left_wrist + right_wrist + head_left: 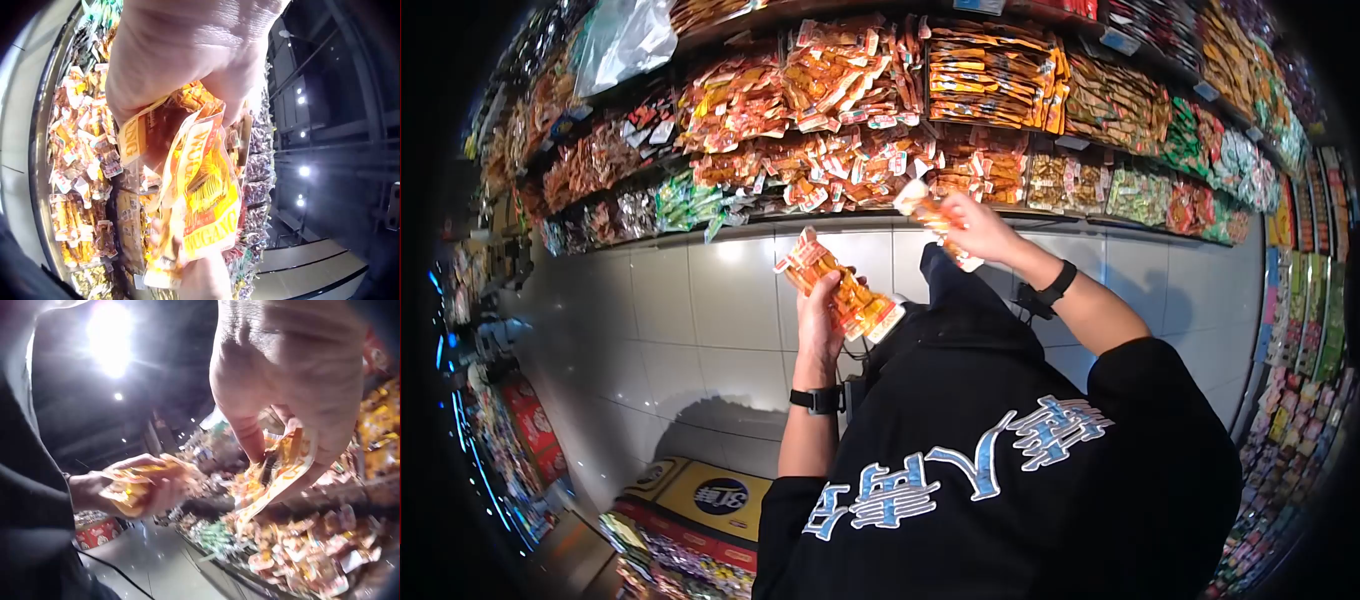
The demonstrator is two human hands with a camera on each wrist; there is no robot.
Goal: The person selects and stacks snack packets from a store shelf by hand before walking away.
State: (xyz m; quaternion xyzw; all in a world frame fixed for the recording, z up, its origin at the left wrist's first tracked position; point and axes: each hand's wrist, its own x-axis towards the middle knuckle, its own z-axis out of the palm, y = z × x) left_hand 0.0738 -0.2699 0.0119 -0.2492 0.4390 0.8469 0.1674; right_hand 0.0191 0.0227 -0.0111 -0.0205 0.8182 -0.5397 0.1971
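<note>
In the head view my left hand (815, 318) grips several orange snack packets (847, 293) with clear, red-printed ends, the thumb across their front. The left wrist view shows these packets (209, 187) fanned below the palm, "WUGANG" lettered on them. To the right and a little higher, my right hand (983, 230) pinches another orange snack packet (930, 214) near the lowest shelf's front. Close up in the right wrist view, this packet (287, 469) sits between the thumb and fingers of my right hand (287, 381).
Shelves of similar orange packets (840, 70) rise ahead, with green packets (690, 198) to the left. A low display with a yellow panel (720, 495) stands behind on the left. More stocked shelving (1305, 300) lines the right over the tiled floor (720, 300).
</note>
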